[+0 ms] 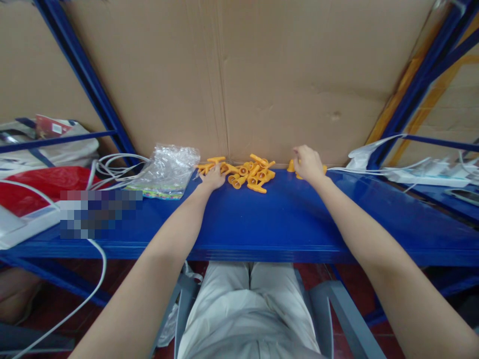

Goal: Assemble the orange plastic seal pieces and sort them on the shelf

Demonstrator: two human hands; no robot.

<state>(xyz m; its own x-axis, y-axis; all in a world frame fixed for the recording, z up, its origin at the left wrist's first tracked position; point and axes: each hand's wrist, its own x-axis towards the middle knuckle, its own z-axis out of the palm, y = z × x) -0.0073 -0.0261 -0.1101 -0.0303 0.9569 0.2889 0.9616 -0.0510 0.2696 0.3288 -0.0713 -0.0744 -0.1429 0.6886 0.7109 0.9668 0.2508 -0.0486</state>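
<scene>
Near the back of the blue table lies a pile of orange plastic pieces (254, 172). Some are hollow cone-shaped cups, others T-shaped handles. My left hand (212, 178) rests over the T-shaped handles (216, 159) at the pile's left end, thumb and fingers apart, touching them. Farther right, my right hand (307, 162) has its fingers bent downward among a few separate orange pieces (291, 166) by the cardboard. What sits under those curled fingers is mostly hidden.
A clear plastic bag (172, 167) and white cables (112, 169) lie left of the pile, beside a red bag (48, 184). Cardboard (262, 75) stands behind the blue table (254, 224). On the right are a white power strip (426, 174) and a phone-like object (466, 195).
</scene>
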